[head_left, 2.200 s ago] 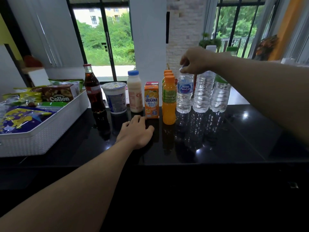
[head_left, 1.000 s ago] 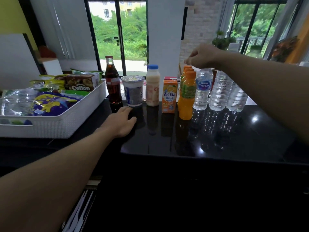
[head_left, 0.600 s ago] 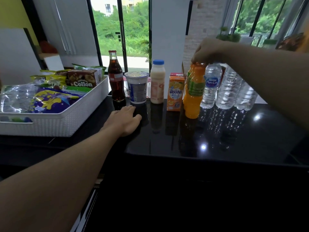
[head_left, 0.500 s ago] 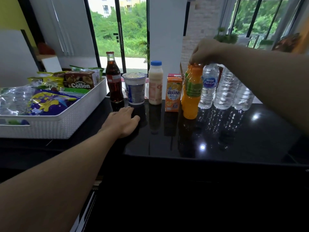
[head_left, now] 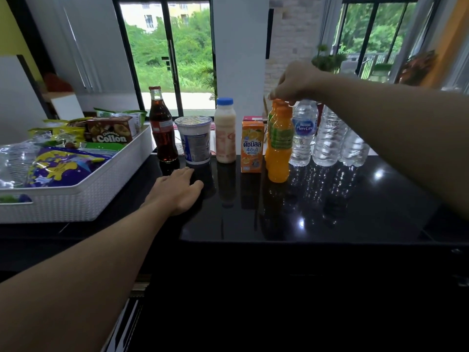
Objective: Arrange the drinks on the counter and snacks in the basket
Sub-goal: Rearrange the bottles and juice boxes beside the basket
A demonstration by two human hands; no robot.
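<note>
A row of drinks stands at the back of the black counter: a cola bottle, a foil-lidded cup, a milk bottle, an orange juice carton, orange juice bottles one behind another, and three water bottles. My right hand reaches over them and pinches the cap of a rear orange juice bottle. In front of the cup, my left hand lies flat on the counter, holding nothing. The white basket at the left holds a Collon box and a purple snack bag.
A white pillar and glass doors rise right behind the drinks. The counter's front edge runs across the middle of the view, with dark cabinet below. A clear plastic bag lies in the basket's left part.
My right hand moved left from the water bottle's cap to the tops of the orange juice bottles and closed on one. The view shifted right; my left hand stayed flat on the counter.
</note>
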